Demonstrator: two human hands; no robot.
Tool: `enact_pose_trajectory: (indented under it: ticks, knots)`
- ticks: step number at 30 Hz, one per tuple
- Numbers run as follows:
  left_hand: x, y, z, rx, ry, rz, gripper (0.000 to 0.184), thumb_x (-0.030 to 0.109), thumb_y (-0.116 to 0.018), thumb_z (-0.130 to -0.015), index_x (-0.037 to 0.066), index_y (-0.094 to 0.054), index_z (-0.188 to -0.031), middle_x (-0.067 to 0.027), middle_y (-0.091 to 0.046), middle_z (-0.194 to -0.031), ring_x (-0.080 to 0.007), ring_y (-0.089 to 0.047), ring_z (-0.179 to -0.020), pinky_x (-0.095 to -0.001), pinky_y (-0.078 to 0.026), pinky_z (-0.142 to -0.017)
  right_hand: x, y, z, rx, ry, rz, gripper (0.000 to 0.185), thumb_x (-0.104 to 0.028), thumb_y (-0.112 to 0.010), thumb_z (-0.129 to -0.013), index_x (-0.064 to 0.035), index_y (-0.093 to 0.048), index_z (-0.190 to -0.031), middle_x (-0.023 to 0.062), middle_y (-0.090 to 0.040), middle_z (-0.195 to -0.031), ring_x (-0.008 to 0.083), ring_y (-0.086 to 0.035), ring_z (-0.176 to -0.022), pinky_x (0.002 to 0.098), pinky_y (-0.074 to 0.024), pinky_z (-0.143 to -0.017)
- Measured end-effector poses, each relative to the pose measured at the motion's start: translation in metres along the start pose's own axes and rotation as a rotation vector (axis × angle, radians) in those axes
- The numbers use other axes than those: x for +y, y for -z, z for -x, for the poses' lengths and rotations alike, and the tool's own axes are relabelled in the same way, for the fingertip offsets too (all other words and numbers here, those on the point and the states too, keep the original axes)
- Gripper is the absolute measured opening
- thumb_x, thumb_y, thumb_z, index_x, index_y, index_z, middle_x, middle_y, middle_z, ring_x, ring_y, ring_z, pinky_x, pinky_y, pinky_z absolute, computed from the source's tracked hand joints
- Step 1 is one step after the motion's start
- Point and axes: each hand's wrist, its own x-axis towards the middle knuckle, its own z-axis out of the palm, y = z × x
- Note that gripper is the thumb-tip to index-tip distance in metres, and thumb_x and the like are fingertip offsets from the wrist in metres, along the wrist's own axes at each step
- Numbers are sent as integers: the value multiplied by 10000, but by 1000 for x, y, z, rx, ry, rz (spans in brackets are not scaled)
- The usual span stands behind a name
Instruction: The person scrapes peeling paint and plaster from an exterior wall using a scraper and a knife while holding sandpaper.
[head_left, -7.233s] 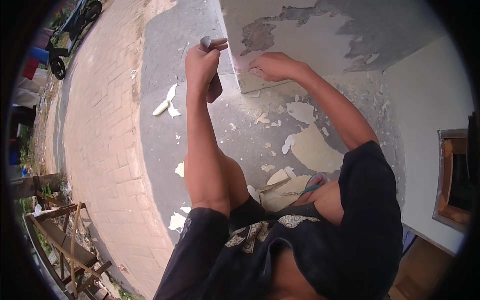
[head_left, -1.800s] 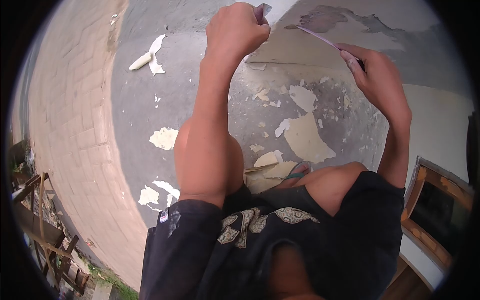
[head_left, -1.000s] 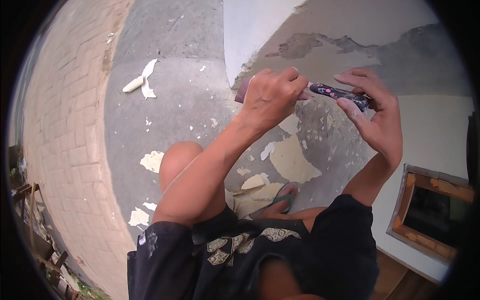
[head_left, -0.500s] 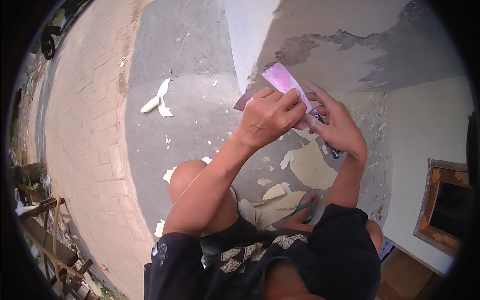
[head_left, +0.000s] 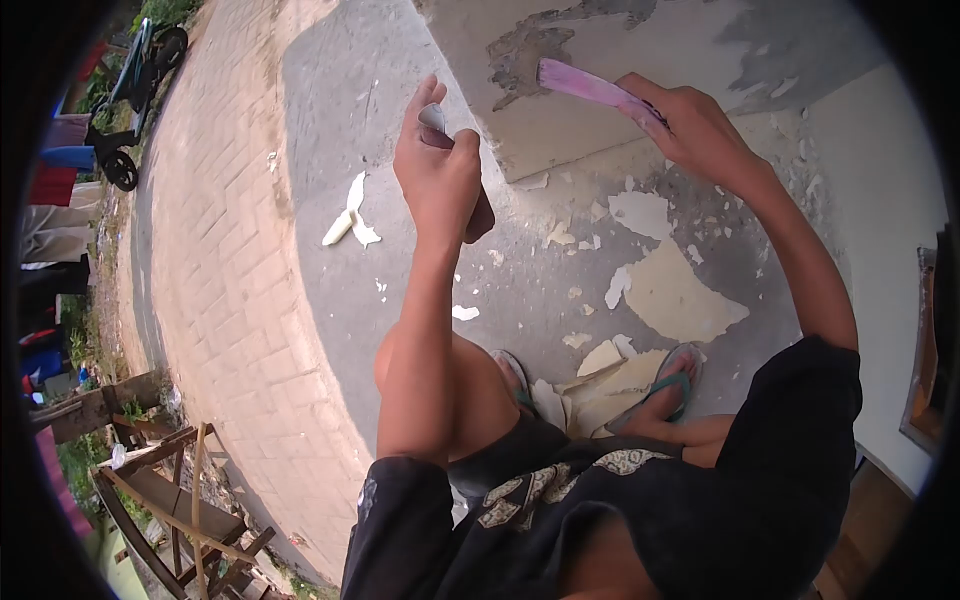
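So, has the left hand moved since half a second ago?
Yes, leftward: the left hand was right of the wall's lower corner and is now left of it.

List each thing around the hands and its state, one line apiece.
Scraper, gripped in the right hand, blade smeared pink
Brown sheet, gripped in the left hand, curled at the top
Wall, surface partly peeled
Large cream flake, lying spread out
Small pale flake, partly rolled up
Sandals, worn
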Motion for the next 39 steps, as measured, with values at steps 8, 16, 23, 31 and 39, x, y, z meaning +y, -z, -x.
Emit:
enact_pose_trajectory:
  ticks: [8, 16, 23, 31, 39]
  knots:
    - [-1, -8, -2, 35, -50, -128, 568, -42, -482, -706, 47, -600, -1254, -48, -706, -987, -46, -454, -532, -230, -409, -544, 0, -40, -27, 26, 5, -7, 186, -184, -516, -947, -117, -545, -1118, 169, -574, -664, 325, -569, -594, 436, -445, -580]
    - [-1, -6, -11, 29, -8, -99, 480, -22, -443, -776, -36, -581, -1236, -152, -648, -1165, -91, -507, -712, -236, -430, -722, -8, -42, -30, 28, 46, -6, 214, -104, -549, -878, -95, -587, -1088, 156, -612, -691, 316, -626, -664, 423, -494, -625]
    - [-4, 3, -28, 53, -68, -70, 393, 1, -427, -812, -44, -638, -1141, -154, -683, -1073, -86, -559, -750, -238, -445, -739, -12, -50, -38, 176, 238, 74, 240, -32, -537, -816, -59, -584, -1050, 148, -595, -665, 314, -637, -653, 440, -491, -598]
    - [14, 4, -10, -5, -38, -158, 386, 6, -431, -824, -28, -644, -1143, -127, -696, -1058, -82, -545, -761, -231, -440, -780, -22, -51, -31, 114, 170, 66, 244, -10, -508, -812, -50, -607, -1031, 164, -621, -724, 323, -651, -699, 436, -503, -617]
    - [6, 2, -20, 69, -109, -163, 364, 14, -448, -817, -22, -662, -1109, -117, -699, -1051, -95, -589, -832, -244, -446, -813, -16, -59, -48, -177, 162, -229, 196, -142, -477, -913, -46, -617, -1011, 177, -651, -907, 325, -643, -867, 439, -497, -747]
